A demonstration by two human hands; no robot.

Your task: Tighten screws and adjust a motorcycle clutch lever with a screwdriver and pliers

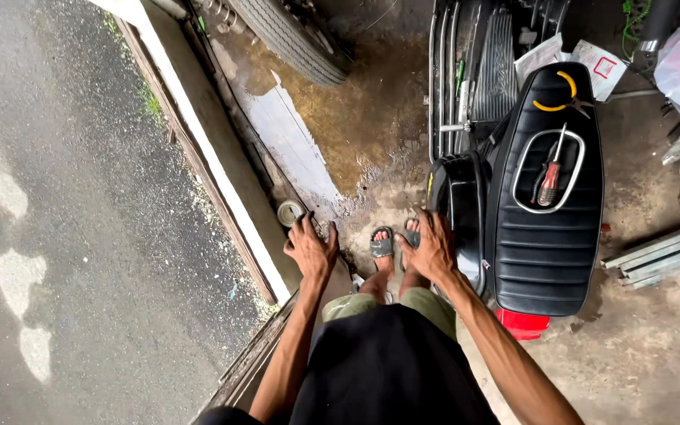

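Can (289, 212) stands just ahead of left hand (311, 250), fingers spread, empty. Right hand (433, 250) hangs open beside seat (546, 197), farther off.

A: Left hand (311, 249)?
B: Arm bare, reaching down and forward from the near left. Palm faces down, fingers spread and slightly curled, empty.

A: Right hand (432, 250)?
B: Arm bare, running from the near right up toward the centre. Palm down, fingers splayed, nothing gripped.

A: Both together?
B: Level with each other, apart, one on each side of the knees, wrists straight. Feet in sandals show just beyond, between the hands.
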